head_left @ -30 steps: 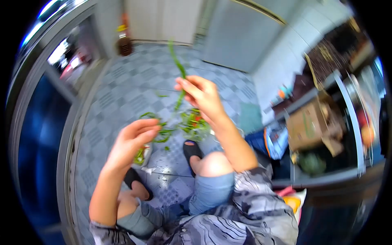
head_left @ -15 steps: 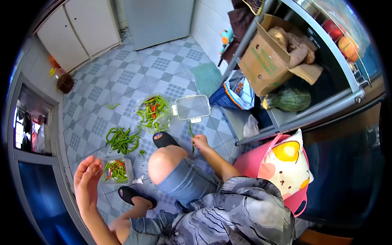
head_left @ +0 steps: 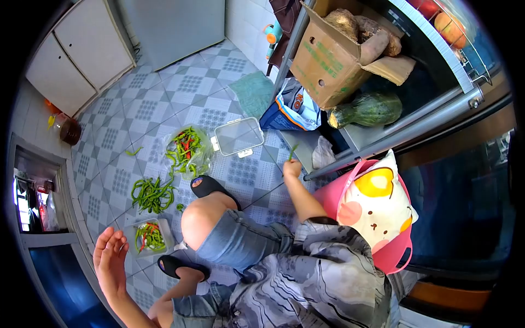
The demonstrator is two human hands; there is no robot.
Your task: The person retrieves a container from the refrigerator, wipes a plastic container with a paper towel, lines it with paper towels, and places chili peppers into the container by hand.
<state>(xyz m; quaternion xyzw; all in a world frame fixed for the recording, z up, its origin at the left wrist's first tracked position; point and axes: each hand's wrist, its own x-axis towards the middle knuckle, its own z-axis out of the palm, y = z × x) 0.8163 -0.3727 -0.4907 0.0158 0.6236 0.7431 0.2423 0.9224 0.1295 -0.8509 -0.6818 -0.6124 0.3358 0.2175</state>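
Note:
My right hand [head_left: 292,169] is closed on a green chili pepper [head_left: 293,150], whose tip pokes out above my fist near the shelf leg. My left hand [head_left: 111,259] is raised at the lower left, empty, its fingers stretched out. Beside it on the floor stands a clear plastic container [head_left: 168,232] with green and red peppers in it. A loose pile of green peppers [head_left: 153,194] lies on the tiles. Farther back, a clear plastic bag [head_left: 205,150] holds green and red peppers, next to a transparent container lid [head_left: 239,136].
At right stand a metal shelf with a cardboard box [head_left: 328,65] of roots, a green squash [head_left: 374,109], a blue bag [head_left: 292,112], and a pink basket [head_left: 331,191] with a cushion [head_left: 377,210]. An oil bottle [head_left: 70,131] sits at far left. My slippers [head_left: 206,186] are among the peppers.
My right hand has moved up and to the right with the pepper, away from my knee toward the shelf leg. The view has shifted a little. My left hand stays raised.

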